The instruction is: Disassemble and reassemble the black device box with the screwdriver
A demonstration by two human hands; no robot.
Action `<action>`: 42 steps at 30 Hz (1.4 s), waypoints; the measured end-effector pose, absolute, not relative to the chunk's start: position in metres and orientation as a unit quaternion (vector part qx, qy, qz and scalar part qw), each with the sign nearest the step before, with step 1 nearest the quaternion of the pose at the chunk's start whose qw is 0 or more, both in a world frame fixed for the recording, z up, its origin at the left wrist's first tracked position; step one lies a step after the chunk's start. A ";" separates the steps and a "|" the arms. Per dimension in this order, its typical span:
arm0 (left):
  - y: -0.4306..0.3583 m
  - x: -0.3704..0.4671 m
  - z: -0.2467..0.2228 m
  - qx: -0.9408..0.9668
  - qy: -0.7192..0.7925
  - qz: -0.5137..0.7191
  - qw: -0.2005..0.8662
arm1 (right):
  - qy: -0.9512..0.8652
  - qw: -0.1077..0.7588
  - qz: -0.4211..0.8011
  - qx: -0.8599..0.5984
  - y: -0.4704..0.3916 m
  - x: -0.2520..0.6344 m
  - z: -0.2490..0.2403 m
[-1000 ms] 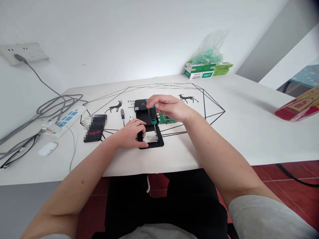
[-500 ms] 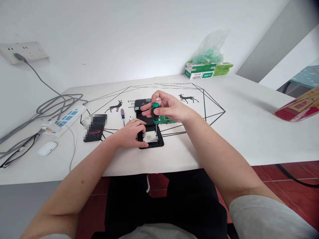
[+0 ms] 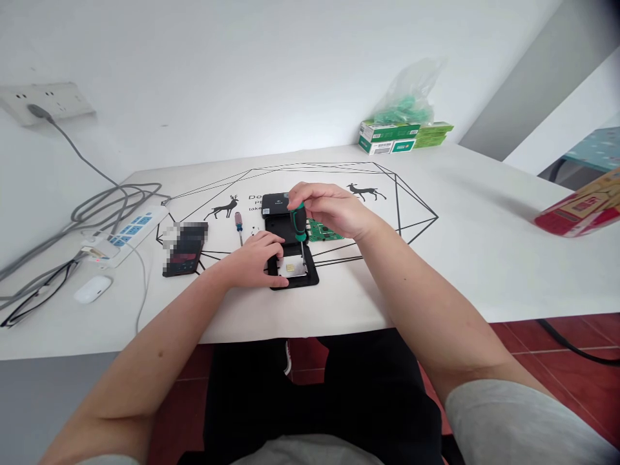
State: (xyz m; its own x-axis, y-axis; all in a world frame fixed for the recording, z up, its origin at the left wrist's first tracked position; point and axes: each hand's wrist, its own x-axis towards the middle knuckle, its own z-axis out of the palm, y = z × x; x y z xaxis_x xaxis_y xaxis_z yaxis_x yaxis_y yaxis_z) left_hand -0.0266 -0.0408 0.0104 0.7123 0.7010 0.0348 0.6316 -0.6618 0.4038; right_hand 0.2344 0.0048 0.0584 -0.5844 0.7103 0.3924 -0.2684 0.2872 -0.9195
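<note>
My right hand (image 3: 324, 203) is closed on the top of a green and black screwdriver (image 3: 298, 223), which leans slightly. Its tip reaches the right part of a black device housing (image 3: 312, 279) with a silver plate (image 3: 295, 266) inside. My left hand (image 3: 259, 259) holds the left edge of that housing, its thumb along the lower side and its fingers along the upper. Behind the housing are a black cover (image 3: 281, 229) and a black case part with a label (image 3: 274, 204). A green circuit board (image 3: 323, 232) lies partly under my right hand.
A second screwdriver (image 3: 238, 222) and a phone (image 3: 188, 250) lie on the left. Further left are a power strip (image 3: 138, 229), cables, a white case (image 3: 93, 289) and glasses (image 3: 41, 294). Green boxes (image 3: 387, 146) stand at the back; a red package (image 3: 578, 208) is far right.
The fingers of my right hand have come together on the screwdriver's top, and its handle has tilted to the left. My left hand and the housing are unmoved.
</note>
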 end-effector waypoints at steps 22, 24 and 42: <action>-0.034 -0.035 0.001 0.887 0.427 0.025 0.174 | -0.665 0.415 0.606 -0.136 0.003 0.233 0.056; -0.035 -0.035 0.001 0.887 0.428 0.012 0.173 | -0.691 0.434 0.559 -0.146 0.006 0.234 0.055; -0.035 -0.034 0.003 0.883 0.437 -0.013 0.172 | -0.635 0.444 0.618 -0.128 0.011 0.226 0.047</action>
State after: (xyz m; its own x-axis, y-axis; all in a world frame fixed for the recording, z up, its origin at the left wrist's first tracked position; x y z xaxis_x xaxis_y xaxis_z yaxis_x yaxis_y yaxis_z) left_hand -0.0342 -0.0349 0.0033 0.6181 0.7668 -0.1732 0.7758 -0.5594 0.2920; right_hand 0.2264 0.0110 0.0475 -0.5721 0.7124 0.4064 -0.3871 0.2023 -0.8996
